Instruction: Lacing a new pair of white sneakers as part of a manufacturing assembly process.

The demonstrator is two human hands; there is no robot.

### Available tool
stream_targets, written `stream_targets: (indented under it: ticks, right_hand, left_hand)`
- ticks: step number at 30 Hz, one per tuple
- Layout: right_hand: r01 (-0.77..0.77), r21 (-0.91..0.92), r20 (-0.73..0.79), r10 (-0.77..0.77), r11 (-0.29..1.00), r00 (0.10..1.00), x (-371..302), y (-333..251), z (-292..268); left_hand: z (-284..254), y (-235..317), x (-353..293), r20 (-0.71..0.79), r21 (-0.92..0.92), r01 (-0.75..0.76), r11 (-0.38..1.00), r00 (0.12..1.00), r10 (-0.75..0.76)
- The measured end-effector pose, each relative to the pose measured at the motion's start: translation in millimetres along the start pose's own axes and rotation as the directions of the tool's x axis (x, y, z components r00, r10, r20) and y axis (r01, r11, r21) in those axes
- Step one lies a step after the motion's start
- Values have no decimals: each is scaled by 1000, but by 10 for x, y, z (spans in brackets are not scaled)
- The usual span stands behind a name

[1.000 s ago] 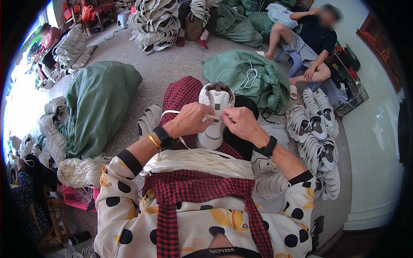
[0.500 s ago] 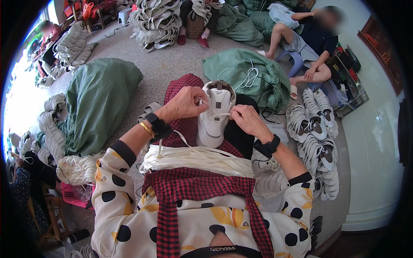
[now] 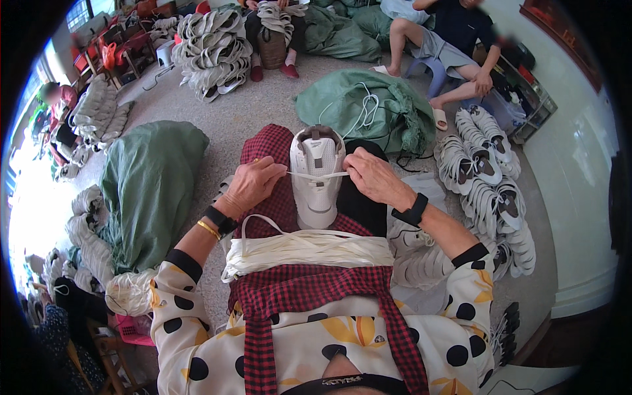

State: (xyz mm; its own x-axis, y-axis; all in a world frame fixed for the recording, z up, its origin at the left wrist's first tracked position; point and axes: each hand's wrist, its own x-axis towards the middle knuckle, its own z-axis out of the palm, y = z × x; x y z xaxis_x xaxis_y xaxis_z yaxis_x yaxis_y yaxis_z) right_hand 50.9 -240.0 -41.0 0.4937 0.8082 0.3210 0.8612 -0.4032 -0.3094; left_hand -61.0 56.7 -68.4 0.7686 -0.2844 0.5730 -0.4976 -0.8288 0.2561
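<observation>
A white shoe upper [image 3: 316,199] rests over my thighs, its toe toward me and its opening away. Across its front runs a white shoelace [image 3: 318,176], drawn out sideways to both hands. My left hand [image 3: 259,183] pinches one end of the lace just left of the shoe. At the shoe's right edge, my right hand [image 3: 368,172] pinches the other end with closed fingers. A thick bundle of cream laces [image 3: 309,249] lies over my lap, nearer to me than the shoe, on the red and black checked apron [image 3: 309,289].
Green sacks [image 3: 155,191] stand to the left, and another green sack [image 3: 388,122] lies ahead. Rows of shoe uppers [image 3: 490,184] line the right side near the wall. A seated person [image 3: 454,52] is at the far right; a tall pile of uppers [image 3: 212,52] stands far ahead.
My hands have moved apart, the left one outward and lower. The lace that was looped over the shoe is now stretched nearly straight across it. The whole view has shifted slightly.
</observation>
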Motion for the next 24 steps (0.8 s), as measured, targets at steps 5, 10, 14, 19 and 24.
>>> stream_targets:
  ticks: [5, 10, 14, 19, 24]
  right_hand:
    - [47, 132, -83, -36, 990, 996, -26, -164, -18]
    - [365, -171, -100, -385, 915, 917, -55, 119, 112]
    - [392, -220, -75, -416, 893, 906, -91, 366, 115]
    - [293, -348, -116, -352, 890, 929, -370, 813, -452]
    - [-75, -562, -168, -25, 824, 985, -1058, 1171, -1776]
  left_hand:
    - [-113, -26, -64, 26, 137, -125, 983, 992, 123]
    - [-254, -169, -182, 19, 94, -83, 992, 996, 81]
    - [-537, -307, -315, 14, 112, 3, 994, 1000, -4]
    - [-1269, -509, -769, -82, 227, 191, 955, 981, -177]
    - [-2439, -947, -1416, -198, 422, 324, 847, 944, -262]
